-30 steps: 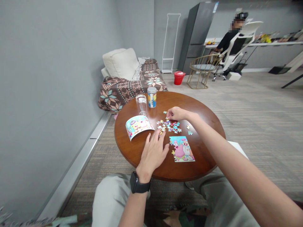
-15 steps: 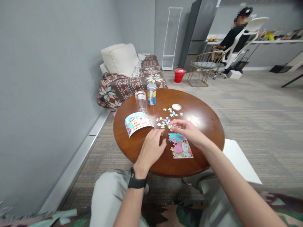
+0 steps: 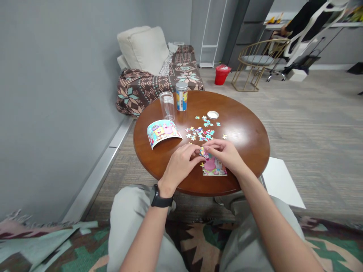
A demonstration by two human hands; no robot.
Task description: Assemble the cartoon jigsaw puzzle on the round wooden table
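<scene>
A partly joined jigsaw puzzle [image 3: 211, 166] lies near the table's front edge, showing a pink cartoon figure. At its upper left, my left hand [image 3: 183, 162], with a black watch on the wrist, has thumb and fingertips at a small jigsaw piece [image 3: 202, 152]. Reaching in from the other side, my right hand [image 3: 227, 154] pinches at the same spot and covers the puzzle's top. Loose jigsaw pieces [image 3: 200, 133] are scattered just beyond my fingers. Left of them stands a curved picture sheet [image 3: 163, 133] with the cartoon scene printed on it.
On the round wooden table [image 3: 238, 113] stand a clear glass [image 3: 167, 105] and a printed can [image 3: 182, 98], with a round lid [image 3: 213, 115] lying nearby. Beyond are a covered couch [image 3: 159, 90], a red bin [image 3: 221, 74], a gold-framed chair [image 3: 256, 60] and a seated person.
My hands have come together at the puzzle's upper left. The right hand has drawn back from the loose pieces, and the view has tilted downward.
</scene>
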